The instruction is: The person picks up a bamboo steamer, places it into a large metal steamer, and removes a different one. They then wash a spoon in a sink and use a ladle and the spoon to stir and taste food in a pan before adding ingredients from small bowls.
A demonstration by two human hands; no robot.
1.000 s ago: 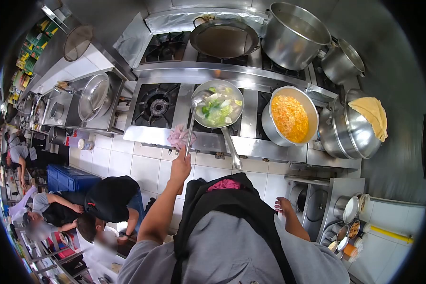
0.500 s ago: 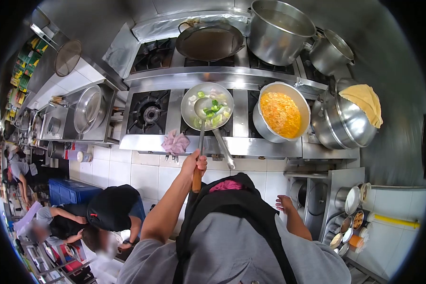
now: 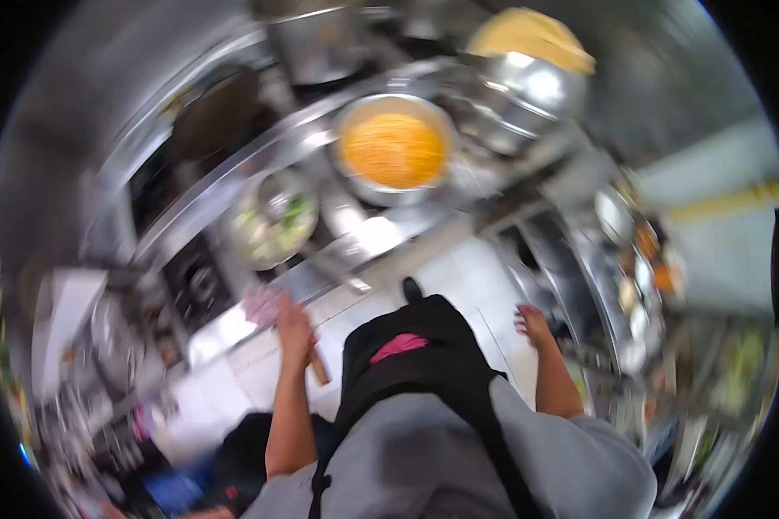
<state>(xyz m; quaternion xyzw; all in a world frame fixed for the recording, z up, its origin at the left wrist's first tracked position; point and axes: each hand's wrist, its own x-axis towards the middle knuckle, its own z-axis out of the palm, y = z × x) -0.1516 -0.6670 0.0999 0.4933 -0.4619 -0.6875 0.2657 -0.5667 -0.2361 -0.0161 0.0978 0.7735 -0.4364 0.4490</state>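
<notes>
My left hand is wrapped round the wooden-ended handle of a ladle. The ladle's metal bowl is in a frying pan that holds green and pale pieces of food. From the pan, a long metal handle sticks out towards me. Just beyond my left hand, a pinkish cloth lies at the stove's front edge. My right hand is held out to the right with its fingers apart and nothing in it, near a steel rack. The picture is smeared by motion.
A large pot of orange food stands right of the pan. Behind are a dark wok, a tall stockpot and a steel vessel under a yellow cloth. Several containers line the right. A dark-clothed person is lower left.
My view has swung to the right, so the stove now lies tilted and further left. My left hand still grips the ladle in the pan. My right hand stays out to the side.
</notes>
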